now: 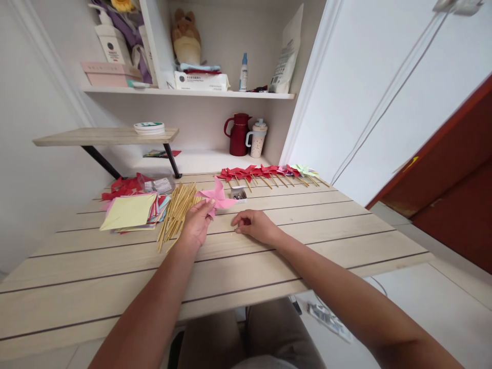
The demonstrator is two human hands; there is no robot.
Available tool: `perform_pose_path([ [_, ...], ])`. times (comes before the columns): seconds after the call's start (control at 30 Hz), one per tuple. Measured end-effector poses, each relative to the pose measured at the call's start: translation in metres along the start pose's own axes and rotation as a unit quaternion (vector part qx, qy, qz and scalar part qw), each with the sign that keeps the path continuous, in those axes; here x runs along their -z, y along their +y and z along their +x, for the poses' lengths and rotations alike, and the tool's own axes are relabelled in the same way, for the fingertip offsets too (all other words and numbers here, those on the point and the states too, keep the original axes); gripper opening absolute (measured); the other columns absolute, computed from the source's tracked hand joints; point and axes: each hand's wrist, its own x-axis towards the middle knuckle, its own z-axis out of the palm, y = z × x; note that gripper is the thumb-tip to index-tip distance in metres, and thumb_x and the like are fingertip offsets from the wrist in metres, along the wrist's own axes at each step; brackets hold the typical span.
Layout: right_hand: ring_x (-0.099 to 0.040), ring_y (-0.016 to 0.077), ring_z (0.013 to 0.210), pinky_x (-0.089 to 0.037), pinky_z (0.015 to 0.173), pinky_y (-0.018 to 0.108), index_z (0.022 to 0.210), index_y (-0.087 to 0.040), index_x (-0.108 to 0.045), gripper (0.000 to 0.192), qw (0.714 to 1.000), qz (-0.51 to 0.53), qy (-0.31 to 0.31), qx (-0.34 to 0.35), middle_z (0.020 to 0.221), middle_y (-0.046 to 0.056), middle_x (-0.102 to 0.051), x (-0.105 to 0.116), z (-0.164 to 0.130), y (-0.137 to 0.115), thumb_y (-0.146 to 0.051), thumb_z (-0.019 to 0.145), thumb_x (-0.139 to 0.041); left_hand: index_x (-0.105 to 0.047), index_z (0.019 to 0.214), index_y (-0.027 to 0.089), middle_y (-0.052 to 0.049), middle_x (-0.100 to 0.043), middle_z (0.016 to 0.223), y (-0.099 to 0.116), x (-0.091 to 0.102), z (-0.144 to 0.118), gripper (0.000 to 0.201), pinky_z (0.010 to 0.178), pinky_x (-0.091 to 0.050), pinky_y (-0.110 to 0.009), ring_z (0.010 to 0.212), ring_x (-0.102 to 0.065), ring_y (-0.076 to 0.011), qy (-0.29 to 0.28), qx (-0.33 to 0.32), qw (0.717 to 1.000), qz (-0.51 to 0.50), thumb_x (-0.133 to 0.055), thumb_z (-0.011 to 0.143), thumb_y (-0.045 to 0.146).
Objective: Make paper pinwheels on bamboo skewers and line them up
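Note:
A pink paper pinwheel [217,195] is pinched at its lower left by my left hand [199,221], a little above the table. My right hand [256,226] rests low over the wood to its right, with thumb and fingertips pressed together. Whatever those fingertips hold, if anything, is too small to name. Behind the hands stands a small open box [239,195] of dark metal bits. Thin wooden sticks [177,210] lie in a loose pile just left of my left hand. Beside them is a stack of coloured paper squares [128,212], pale yellow on top.
Red pinwheels on sticks [249,173] line the table's back edge, with pale green ones [303,170] at the right end. Folded red paper [128,187] lies back left, under a raised wooden shelf [103,135]. A red jug [240,134] and a cup [258,138] stand behind.

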Motion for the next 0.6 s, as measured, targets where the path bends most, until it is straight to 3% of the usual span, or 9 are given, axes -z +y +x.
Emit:
perform_pose_path([
  [0.6,-0.056,0.0132,0.067,-0.042,0.066,0.024,0.072,-0.019,-0.069,0.004,1.000,-0.027,-0.003,0.006,0.070,-0.001,-0.064,0.0012,-0.0007,-0.0045,-0.015,0.072,-0.068,-0.072,0.072,0.015,0.000,-0.069,0.070,0.0011,-0.0007,0.0000,0.029,0.066,-0.047,-0.022,0.063,-0.060,-0.0088,0.005,0.000,1.000,0.007,-0.094,0.054,0.020],
])
